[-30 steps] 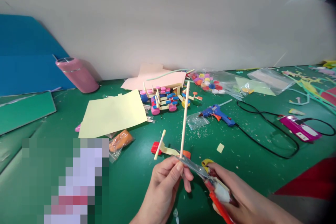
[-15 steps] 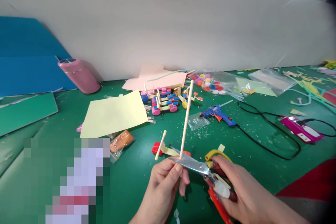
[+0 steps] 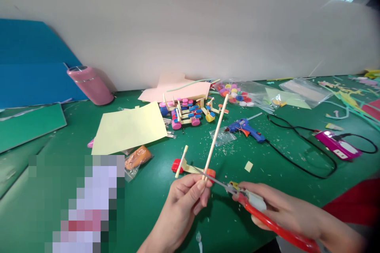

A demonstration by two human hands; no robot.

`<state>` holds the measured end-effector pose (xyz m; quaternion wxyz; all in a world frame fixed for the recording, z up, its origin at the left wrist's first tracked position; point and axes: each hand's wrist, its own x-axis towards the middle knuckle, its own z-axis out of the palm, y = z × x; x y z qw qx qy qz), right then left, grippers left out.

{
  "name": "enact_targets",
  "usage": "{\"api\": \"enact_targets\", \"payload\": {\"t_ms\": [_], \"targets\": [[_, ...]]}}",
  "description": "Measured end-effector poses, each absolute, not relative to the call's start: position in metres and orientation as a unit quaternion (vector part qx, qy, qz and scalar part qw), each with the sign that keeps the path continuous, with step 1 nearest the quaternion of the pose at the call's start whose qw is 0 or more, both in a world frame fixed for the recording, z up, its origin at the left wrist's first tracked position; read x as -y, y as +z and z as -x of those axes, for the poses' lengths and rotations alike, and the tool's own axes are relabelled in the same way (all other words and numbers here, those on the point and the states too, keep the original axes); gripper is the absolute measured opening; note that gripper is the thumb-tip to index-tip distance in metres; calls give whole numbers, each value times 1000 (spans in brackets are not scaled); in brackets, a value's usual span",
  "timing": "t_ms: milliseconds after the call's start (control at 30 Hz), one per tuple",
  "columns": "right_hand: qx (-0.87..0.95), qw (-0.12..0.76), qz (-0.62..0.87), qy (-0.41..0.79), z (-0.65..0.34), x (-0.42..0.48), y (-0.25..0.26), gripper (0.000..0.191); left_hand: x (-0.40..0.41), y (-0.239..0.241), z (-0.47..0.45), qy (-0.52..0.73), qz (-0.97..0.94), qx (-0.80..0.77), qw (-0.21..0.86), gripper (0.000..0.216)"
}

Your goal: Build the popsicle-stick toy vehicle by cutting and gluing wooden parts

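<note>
My left hand (image 3: 185, 201) pinches the lower end of a thin pale wooden stick (image 3: 216, 138), which leans up and to the right. In my right hand (image 3: 282, 205) are scissors (image 3: 219, 182) with a long red handle and a yellow part near the pivot; a whitish piece shows by the fingers. The blades lie across the stick's lower part, just above my left fingers, seen nearly edge-on. Whether they touch the wood I cannot tell. Just behind my left hand is a small toy with a pale strip body (image 3: 191, 169), an upright stick and red ends.
Finished-looking toys with coloured wheels (image 3: 185, 114) stand farther back. A blue glue gun (image 3: 247, 129) and its cable lie to the right, near a purple power strip (image 3: 338, 145). At left are yellow sheets (image 3: 130, 128), an orange lump in plastic (image 3: 139, 158) and a pink tumbler (image 3: 90, 85).
The stick's top has tilted to the right. My right hand has turned the scissors, so the blades show edge-on and the red handle swings toward the lower right.
</note>
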<state>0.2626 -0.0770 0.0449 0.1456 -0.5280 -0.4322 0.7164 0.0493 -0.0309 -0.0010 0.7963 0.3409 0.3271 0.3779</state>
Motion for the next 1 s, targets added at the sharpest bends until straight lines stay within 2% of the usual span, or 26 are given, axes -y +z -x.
{"api": "enact_targets", "payload": {"t_ms": [133,233,467,567,833,1000], "targets": [[416,198,455,762,-270,78,27,38,30,-1,-50,371,-328,-334,802,19],[438,180,462,750,-273,79,24,36,30,-2,-50,368,-330,-332,803,18],[621,66,558,547,-258,72,65,37,30,-4,-50,378,-347,-336,790,19],[636,59,572,515,-255,73,75,38,30,-4,-49,381,-362,-332,783,19],[481,133,513,698,-268,77,44,41,30,-5,-47,364,-377,-317,791,20],[454,170,472,737,-272,77,30,35,30,-3,-48,369,-352,-330,794,17]]}}
